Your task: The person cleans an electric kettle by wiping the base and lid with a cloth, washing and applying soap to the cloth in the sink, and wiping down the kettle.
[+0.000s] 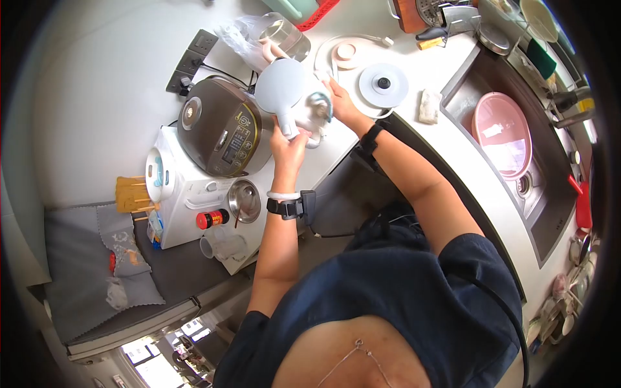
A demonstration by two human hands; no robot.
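My left hand (289,143) is closed around the narrow end of a light grey-blue round object (280,84), held over the counter. Just right of it, my right hand (344,105) has its fingers together beside a blurred whitish item with a blue-green rim (319,108); what those fingers grip is not clear. A round pale disc with a black centre knob (383,85) lies right of my right hand. Behind the hands are a white ring-shaped item (346,54) with a cable and a clear jug (284,40) beside a plastic bag.
A brown rice cooker (223,126) stands close to my left hand, near a power strip (192,61). Nearer are a metal bowl (244,200), a red-lidded jar (212,218) and a clear cup (223,246). The sink with a pink basin (502,136) is on the right.
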